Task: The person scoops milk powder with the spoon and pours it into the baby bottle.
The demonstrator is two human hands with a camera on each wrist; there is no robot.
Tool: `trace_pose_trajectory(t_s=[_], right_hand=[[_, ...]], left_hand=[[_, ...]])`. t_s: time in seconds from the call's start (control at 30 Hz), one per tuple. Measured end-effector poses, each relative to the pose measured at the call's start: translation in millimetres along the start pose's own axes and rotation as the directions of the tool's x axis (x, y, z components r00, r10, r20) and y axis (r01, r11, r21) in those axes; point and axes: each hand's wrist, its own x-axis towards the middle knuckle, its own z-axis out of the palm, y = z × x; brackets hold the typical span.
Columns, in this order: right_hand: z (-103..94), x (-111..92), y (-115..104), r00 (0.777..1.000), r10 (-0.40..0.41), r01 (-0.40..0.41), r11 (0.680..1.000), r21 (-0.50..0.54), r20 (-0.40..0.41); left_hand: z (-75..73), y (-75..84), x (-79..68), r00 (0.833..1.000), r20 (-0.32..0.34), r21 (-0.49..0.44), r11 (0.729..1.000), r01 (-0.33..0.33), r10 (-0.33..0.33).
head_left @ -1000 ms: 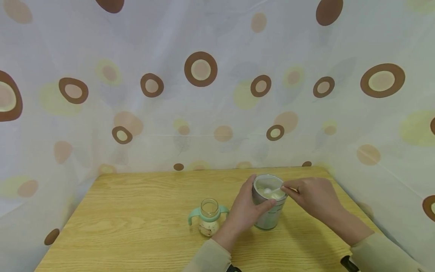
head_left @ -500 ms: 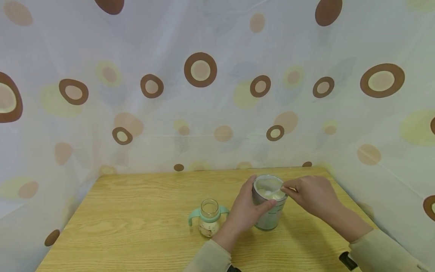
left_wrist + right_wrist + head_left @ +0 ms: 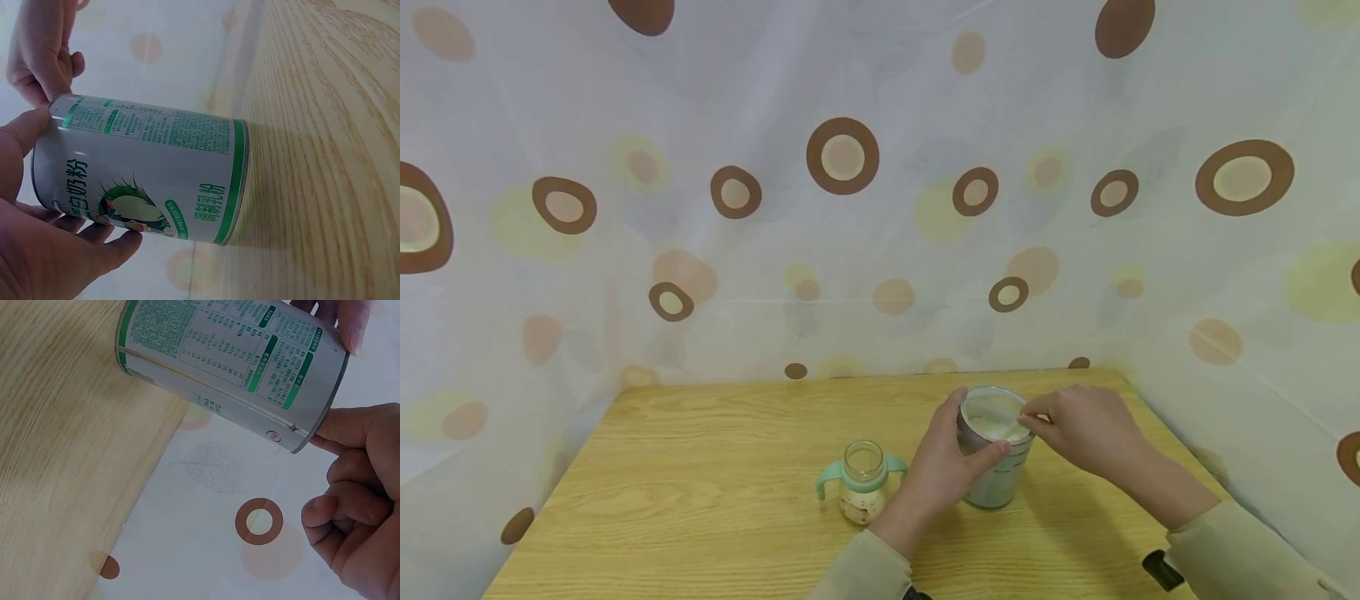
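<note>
A white and green milk powder can point(image 3: 1000, 479) stands on the wood-grain table, its open mouth showing pale powder inside. My left hand point(image 3: 943, 462) grips the can near its rim, thumb across the front and fingers round the far side, also seen in the left wrist view point(image 3: 56, 250). At the right of the rim, my right hand point(image 3: 1086, 429) pinches the handle of a small white scoop point(image 3: 1012, 430), whose bowl is down in the powder and hidden. Beside my left forearm stands a glass baby bottle point(image 3: 862, 504) with a mint-green two-handled collar, uncapped and partly filled with something pale.
The table point(image 3: 700, 467) runs back to a patterned curtain point(image 3: 850, 250) that closes in the rear and both sides. The curtain on the right point(image 3: 1262, 400) comes down close to my right forearm.
The scoop has sunk lower into the can, so its white bowl no longer shows. My right hand has shifted slightly; the left hand, can and bottle stay in place.
</note>
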Motion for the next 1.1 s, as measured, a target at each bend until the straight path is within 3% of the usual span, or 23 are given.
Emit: trace_pose_trajectory(t_s=[0.5,1.1], right_hand=[[-1.8,5.0,2.3,0.989,0.069,-0.086,0.988,0.128,0.131],[1.7,5.9,8.5,0.962,0.139,-0.211,0.924,0.319,0.235]], left_hand=[[0.4,-1.8,-0.3,1.000,-0.005,0.006,1.000,0.016,-0.016],[0.2,0.5,-0.7,1.000,-0.008,0.004,1.000,0.027,-0.027]])
